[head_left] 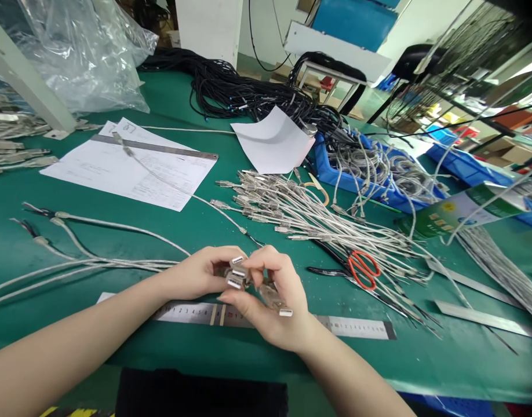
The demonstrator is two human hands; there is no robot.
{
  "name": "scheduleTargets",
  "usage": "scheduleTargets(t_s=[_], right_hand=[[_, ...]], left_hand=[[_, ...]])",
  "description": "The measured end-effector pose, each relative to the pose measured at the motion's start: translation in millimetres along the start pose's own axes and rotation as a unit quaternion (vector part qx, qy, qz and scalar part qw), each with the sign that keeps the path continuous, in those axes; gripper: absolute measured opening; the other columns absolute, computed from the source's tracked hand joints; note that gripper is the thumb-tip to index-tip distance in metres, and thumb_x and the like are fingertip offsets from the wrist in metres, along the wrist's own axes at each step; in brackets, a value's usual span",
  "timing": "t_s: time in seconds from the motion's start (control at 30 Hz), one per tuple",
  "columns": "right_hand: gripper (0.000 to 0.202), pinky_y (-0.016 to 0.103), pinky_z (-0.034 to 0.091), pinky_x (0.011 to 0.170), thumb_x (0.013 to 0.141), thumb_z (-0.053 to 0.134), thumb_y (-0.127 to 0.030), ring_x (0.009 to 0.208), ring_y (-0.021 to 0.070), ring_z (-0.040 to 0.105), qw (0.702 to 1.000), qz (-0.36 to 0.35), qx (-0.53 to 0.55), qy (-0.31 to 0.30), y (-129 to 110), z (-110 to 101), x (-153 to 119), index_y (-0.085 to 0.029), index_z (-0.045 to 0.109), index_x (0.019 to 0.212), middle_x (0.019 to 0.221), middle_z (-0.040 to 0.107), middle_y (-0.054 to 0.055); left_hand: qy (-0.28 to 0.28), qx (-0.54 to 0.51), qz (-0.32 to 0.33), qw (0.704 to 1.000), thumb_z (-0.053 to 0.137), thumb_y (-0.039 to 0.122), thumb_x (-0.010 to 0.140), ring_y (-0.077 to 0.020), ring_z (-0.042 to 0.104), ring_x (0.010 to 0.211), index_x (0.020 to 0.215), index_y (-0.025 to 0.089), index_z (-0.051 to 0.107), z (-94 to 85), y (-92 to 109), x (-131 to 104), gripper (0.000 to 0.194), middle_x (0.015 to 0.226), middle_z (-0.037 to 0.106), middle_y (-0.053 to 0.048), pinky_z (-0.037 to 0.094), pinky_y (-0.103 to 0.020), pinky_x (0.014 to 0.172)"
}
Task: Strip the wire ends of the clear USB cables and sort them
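Observation:
My left hand (196, 270) is closed around several USB cables, whose metal plug ends (235, 278) point toward me. Opposite it, my right hand (279, 301) is closed too, its thumb and fingers at the same plugs. One more USB plug (285, 312) pokes out over my right palm. The grey-white cables (131, 264) run out to the left from under my left hand, and some stripped wire ends lie there. Beneath both hands a steel ruler (192, 313) lies along the green table (118, 353). My fingers partly hide the plug bodies.
A pile of USB cables (287, 208) lies beyond my hands. Red-handled scissors (364, 269) and black-handled pliers (329, 271) are at its right. Papers (161, 179) bear another ruler (157, 146). Behind are black cables (231, 87), a blue bin (327, 165) of coils and plastic bags (83, 52).

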State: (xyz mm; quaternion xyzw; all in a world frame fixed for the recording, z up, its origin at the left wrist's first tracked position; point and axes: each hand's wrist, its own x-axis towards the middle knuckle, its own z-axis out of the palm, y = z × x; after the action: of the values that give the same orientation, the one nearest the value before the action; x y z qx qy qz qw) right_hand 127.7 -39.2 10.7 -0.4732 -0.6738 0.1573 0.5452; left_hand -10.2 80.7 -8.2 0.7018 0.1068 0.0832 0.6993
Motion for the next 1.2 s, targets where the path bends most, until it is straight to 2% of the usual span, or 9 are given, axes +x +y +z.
scheduleTargets(t_s=[0.13,0.23,0.4,0.5,0.67,0.73,0.83,1.03,1.2], right_hand=[[0.031,0.031,0.049,0.065,0.083,0.07,-0.013,0.081,0.0172,0.054,1.0,0.009,-0.021,-0.007,-2.7,-3.1,2.0,-0.025,0.054,0.106,0.088,0.055,0.002],[0.034,0.034,0.053,0.072,0.08,0.069,-0.009,0.093,0.0195,0.056,1.0,0.012,-0.017,-0.003,-2.5,-4.3,1.6,-0.026,0.056,0.107,0.098,0.056,0.005],[0.043,0.038,0.056,0.083,0.08,0.066,-0.004,0.104,0.0207,0.061,0.998,-0.006,0.068,-0.012,3.4,-3.1,-2.5,-0.026,0.051,0.114,0.112,0.063,0.007],[0.045,0.041,0.057,0.084,0.081,0.063,-0.002,0.106,0.0219,0.063,0.993,-0.008,0.116,-0.023,6.5,-1.9,-4.0,-0.026,0.049,0.117,0.113,0.067,0.008],[0.041,0.04,0.056,0.079,0.081,0.062,-0.002,0.096,0.0209,0.066,0.994,-0.011,0.11,-0.016,5.0,-1.6,-3.3,-0.025,0.051,0.113,0.107,0.07,0.008],[0.04,0.039,0.056,0.077,0.083,0.061,-0.004,0.093,0.0205,0.066,0.996,-0.012,0.09,-0.026,2.5,-3.3,-1.5,-0.025,0.051,0.116,0.106,0.069,0.008],[0.048,0.037,0.056,0.077,0.087,0.06,-0.009,0.091,0.0195,0.064,0.997,-0.025,0.026,-0.072,-1.6,-7.9,2.3,-0.027,0.05,0.13,0.106,0.068,0.007],[0.052,0.039,0.058,0.086,0.095,0.051,-0.015,0.109,0.0221,0.061,0.989,-0.047,0.041,-0.131,-4.8,-15.4,8.6,-0.029,0.041,0.145,0.113,0.061,0.01],[0.037,0.035,0.057,0.086,0.097,0.048,-0.013,0.103,0.0185,0.063,0.991,-0.048,0.038,-0.118,-5.0,-16.8,11.2,-0.025,0.053,0.132,0.108,0.064,0.009]], left_hand=[[0.017,0.015,0.004,1.0,0.075,0.029,0.075,-0.0154,0.054,0.081,0.078,0.016,0.062,0.4,-3.5,0.8,0.019,0.086,0.058,0.0,0.043,-0.024,0.073],[0.028,0.019,-0.004,0.999,0.071,0.028,0.077,-0.0172,0.055,0.084,0.081,0.016,0.062,0.7,-5.4,0.4,0.016,0.089,0.06,-0.001,0.044,-0.026,0.075],[0.033,0.017,-0.014,0.999,0.069,0.028,0.078,-0.0186,0.057,0.086,0.087,0.016,0.064,0.0,-3.6,-1.2,0.016,0.091,0.062,-0.002,0.046,-0.027,0.075],[0.027,0.014,-0.01,0.999,0.068,0.029,0.079,-0.0176,0.056,0.084,0.082,0.015,0.063,-0.9,-2.3,-1.6,0.015,0.09,0.059,-0.003,0.047,-0.027,0.074],[0.021,0.007,0.0,1.0,0.07,0.025,0.076,-0.0169,0.055,0.084,0.079,0.015,0.061,-2.0,-3.4,-1.1,0.014,0.088,0.059,-0.002,0.047,-0.026,0.074],[0.021,0.007,0.003,1.0,0.071,0.025,0.076,-0.0163,0.055,0.082,0.078,0.015,0.06,-2.3,-3.4,-1.0,0.015,0.087,0.059,-0.002,0.046,-0.026,0.074],[0.019,0.011,0.002,1.0,0.07,0.024,0.077,-0.0161,0.056,0.082,0.078,0.015,0.061,-2.8,-2.2,-1.1,0.013,0.087,0.06,-0.002,0.046,-0.026,0.074],[0.022,0.018,-0.007,1.0,0.065,0.021,0.081,-0.0148,0.055,0.079,0.078,0.015,0.062,-4.6,-0.5,-1.9,0.008,0.084,0.06,-0.001,0.043,-0.023,0.066],[0.015,0.006,0.015,1.0,0.068,0.022,0.079,-0.0139,0.053,0.077,0.072,0.015,0.061,-6.4,-2.6,-1.2,0.013,0.083,0.059,-0.001,0.043,-0.024,0.069]])
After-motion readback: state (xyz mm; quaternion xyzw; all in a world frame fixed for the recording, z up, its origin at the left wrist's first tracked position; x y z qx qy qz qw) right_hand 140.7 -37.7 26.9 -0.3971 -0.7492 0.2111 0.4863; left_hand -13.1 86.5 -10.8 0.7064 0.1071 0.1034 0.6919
